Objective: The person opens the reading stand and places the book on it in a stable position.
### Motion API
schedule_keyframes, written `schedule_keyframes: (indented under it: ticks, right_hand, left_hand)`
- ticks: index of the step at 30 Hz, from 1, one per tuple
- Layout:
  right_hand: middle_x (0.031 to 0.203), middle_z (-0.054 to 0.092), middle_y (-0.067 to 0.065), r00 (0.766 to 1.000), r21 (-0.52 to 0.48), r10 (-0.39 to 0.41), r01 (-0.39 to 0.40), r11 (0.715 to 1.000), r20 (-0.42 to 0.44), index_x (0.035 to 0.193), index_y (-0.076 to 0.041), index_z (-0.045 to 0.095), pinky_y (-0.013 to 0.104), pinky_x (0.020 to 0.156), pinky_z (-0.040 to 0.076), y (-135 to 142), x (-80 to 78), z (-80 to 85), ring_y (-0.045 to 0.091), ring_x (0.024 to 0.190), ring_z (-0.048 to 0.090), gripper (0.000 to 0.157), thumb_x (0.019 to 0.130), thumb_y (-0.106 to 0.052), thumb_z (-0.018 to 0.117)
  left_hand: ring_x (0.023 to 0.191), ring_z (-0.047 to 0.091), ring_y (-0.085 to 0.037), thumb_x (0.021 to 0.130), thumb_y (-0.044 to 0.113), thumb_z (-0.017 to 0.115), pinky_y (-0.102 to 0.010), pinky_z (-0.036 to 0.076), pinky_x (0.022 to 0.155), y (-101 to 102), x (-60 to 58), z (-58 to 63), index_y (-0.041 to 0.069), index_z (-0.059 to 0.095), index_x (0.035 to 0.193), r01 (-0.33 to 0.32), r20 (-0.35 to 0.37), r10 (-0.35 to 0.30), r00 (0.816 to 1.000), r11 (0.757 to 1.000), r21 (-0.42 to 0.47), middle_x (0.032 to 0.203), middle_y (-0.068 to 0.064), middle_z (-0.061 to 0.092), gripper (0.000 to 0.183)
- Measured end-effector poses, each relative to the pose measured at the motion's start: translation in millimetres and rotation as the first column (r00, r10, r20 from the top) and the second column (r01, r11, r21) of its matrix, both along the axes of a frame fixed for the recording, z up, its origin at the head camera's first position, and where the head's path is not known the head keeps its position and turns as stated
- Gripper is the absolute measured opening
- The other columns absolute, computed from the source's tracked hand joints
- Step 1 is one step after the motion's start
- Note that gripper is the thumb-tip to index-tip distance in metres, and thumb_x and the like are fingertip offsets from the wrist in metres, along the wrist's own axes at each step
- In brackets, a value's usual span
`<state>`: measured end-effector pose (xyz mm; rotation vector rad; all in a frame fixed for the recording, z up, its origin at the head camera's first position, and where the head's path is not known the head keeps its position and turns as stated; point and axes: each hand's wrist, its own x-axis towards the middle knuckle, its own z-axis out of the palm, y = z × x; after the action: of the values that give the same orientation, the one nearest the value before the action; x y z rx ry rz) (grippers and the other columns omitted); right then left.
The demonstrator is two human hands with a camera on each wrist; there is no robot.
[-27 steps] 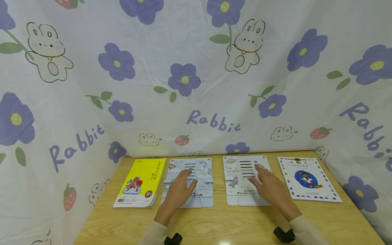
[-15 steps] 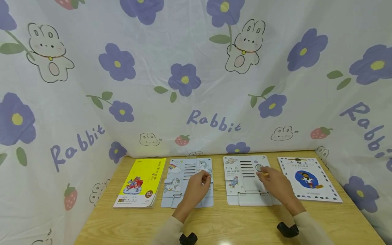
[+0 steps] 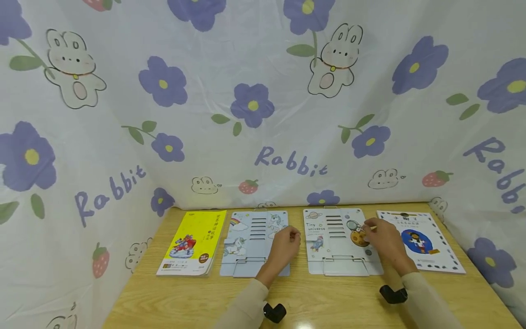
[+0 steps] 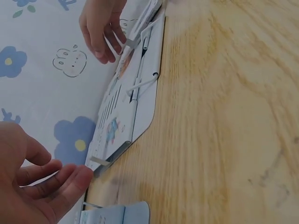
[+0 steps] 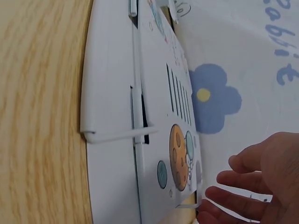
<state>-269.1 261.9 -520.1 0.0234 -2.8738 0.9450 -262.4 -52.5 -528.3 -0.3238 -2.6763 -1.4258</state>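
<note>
Two printed book stands lie side by side at the table's back. The left one is a pale blue unicorn book stand (image 3: 257, 249); the other is a white "Tiny universe" book stand (image 3: 334, 249) with planets and a rocket. My left hand (image 3: 285, 246) hovers in the gap between them, fingers loosely bent and holding nothing. In the left wrist view its fingertips come close to the universe stand's side edge. My right hand (image 3: 385, 240) is over that stand's right side, its fingers (image 5: 238, 200) relaxed and nothing gripped, as the right wrist view shows.
A yellow book (image 3: 191, 242) lies left of the unicorn stand. A white picture book (image 3: 435, 249) lies at the right, partly behind my right hand. White wire holders (image 3: 345, 267) run along the stands' fronts. A rabbit-and-flower cloth (image 3: 287, 128) hangs behind the wooden table (image 3: 328, 297).
My left hand has moved right, off the unicorn stand and into the gap. My right hand has shifted right from the universe stand's middle to its side, uncovering the orange planet.
</note>
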Motion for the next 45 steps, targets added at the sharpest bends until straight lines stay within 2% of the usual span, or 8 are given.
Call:
schedule_keyframes:
  ticks: [6, 12, 19, 24, 27, 34, 40, 45]
  right_hand:
    - [0.128, 0.069, 0.031, 0.998, -0.039, -0.041, 0.043, 0.998, 0.039, 0.131, 0.007, 0.067, 0.047, 0.076, 0.060, 11.0, -4.8, -8.7, 0.040, 0.103, 0.071, 0.040, 0.107, -0.023, 0.057]
    - [0.124, 0.071, 0.032, 0.997, -0.059, -0.038, 0.042, 0.997, 0.065, 0.129, 0.010, 0.067, 0.056, 0.085, 0.059, 16.6, -7.1, -13.0, 0.046, 0.107, 0.069, 0.039, 0.106, -0.019, 0.055]
    - [0.125, 0.069, 0.032, 0.991, -0.087, -0.005, 0.017, 0.996, 0.130, 0.133, 0.011, 0.064, 0.037, 0.071, 0.056, 16.3, -14.6, -12.3, 0.033, 0.095, 0.070, 0.040, 0.106, -0.019, 0.056]
    - [0.123, 0.070, 0.033, 0.991, -0.091, -0.004, 0.017, 0.996, 0.137, 0.133, 0.011, 0.063, 0.035, 0.068, 0.055, 17.4, -15.9, -10.9, 0.032, 0.093, 0.070, 0.039, 0.106, -0.016, 0.057]
    - [0.122, 0.070, 0.033, 0.992, -0.090, 0.004, 0.008, 0.996, 0.130, 0.132, 0.012, 0.063, 0.034, 0.068, 0.055, 18.3, -15.4, -11.7, 0.033, 0.095, 0.071, 0.038, 0.106, -0.015, 0.057]
    - [0.120, 0.070, 0.033, 0.994, -0.111, 0.020, -0.008, 0.994, 0.110, 0.132, 0.013, 0.062, 0.034, 0.067, 0.055, 18.5, -14.8, -13.2, 0.036, 0.095, 0.071, 0.038, 0.106, -0.015, 0.057]
    - [0.121, 0.070, 0.033, 0.995, -0.110, 0.010, 0.001, 0.994, 0.100, 0.130, 0.013, 0.063, 0.039, 0.072, 0.058, 17.7, -14.8, -13.7, 0.042, 0.102, 0.070, 0.037, 0.106, -0.015, 0.057]
    - [0.123, 0.069, 0.034, 0.994, -0.122, -0.015, 0.028, 0.992, 0.106, 0.129, 0.012, 0.064, 0.036, 0.071, 0.056, 16.0, -14.3, -13.5, 0.041, 0.103, 0.069, 0.035, 0.106, -0.013, 0.056]
  left_hand:
    - [0.085, 0.065, -0.013, 0.104, 0.010, 0.060, -0.027, 0.058, 0.072, 10.9, -10.0, 1.9, 0.000, 0.071, 0.110, -0.002, 0.012, 0.003, 1.000, 0.998, -0.055, 0.097, -0.007, 0.072, 0.016]
    - [0.085, 0.064, -0.014, 0.105, 0.014, 0.060, -0.030, 0.057, 0.073, 16.2, -16.8, -0.2, -0.001, 0.069, 0.114, 0.024, 0.093, -0.018, 0.996, 0.998, -0.066, 0.102, -0.008, 0.071, 0.020]
    - [0.090, 0.063, -0.017, 0.105, 0.017, 0.060, -0.035, 0.058, 0.080, 21.9, -23.6, -4.1, -0.005, 0.067, 0.121, 0.030, 0.162, -0.018, 0.987, 0.997, -0.077, 0.111, -0.013, 0.072, 0.028]
    - [0.114, 0.068, -0.028, 0.106, 0.020, 0.057, -0.045, 0.059, 0.097, 26.5, -25.1, -3.3, -0.007, 0.062, 0.138, 0.019, 0.195, -0.007, 0.981, 0.998, -0.058, 0.128, -0.017, 0.071, 0.042]
    - [0.124, 0.067, -0.033, 0.106, 0.019, 0.056, -0.049, 0.058, 0.103, 28.6, -24.8, -2.5, -0.007, 0.061, 0.141, 0.010, 0.202, -0.001, 0.979, 0.999, -0.043, 0.132, -0.019, 0.070, 0.044]
    - [0.121, 0.068, -0.035, 0.104, 0.017, 0.058, -0.049, 0.059, 0.101, 30.9, -25.1, -3.4, -0.009, 0.063, 0.137, -0.003, 0.183, 0.007, 0.983, 1.000, -0.023, 0.127, -0.021, 0.071, 0.042]
    - [0.115, 0.070, -0.031, 0.105, 0.015, 0.055, -0.047, 0.059, 0.100, 31.4, -25.7, -6.0, -0.007, 0.065, 0.135, -0.023, 0.178, 0.025, 0.984, 1.000, -0.014, 0.123, -0.019, 0.073, 0.038]
    - [0.106, 0.070, -0.027, 0.105, 0.013, 0.053, -0.045, 0.061, 0.094, 30.9, -26.0, -5.7, -0.006, 0.065, 0.134, -0.023, 0.186, 0.021, 0.982, 1.000, 0.010, 0.120, -0.018, 0.073, 0.037]
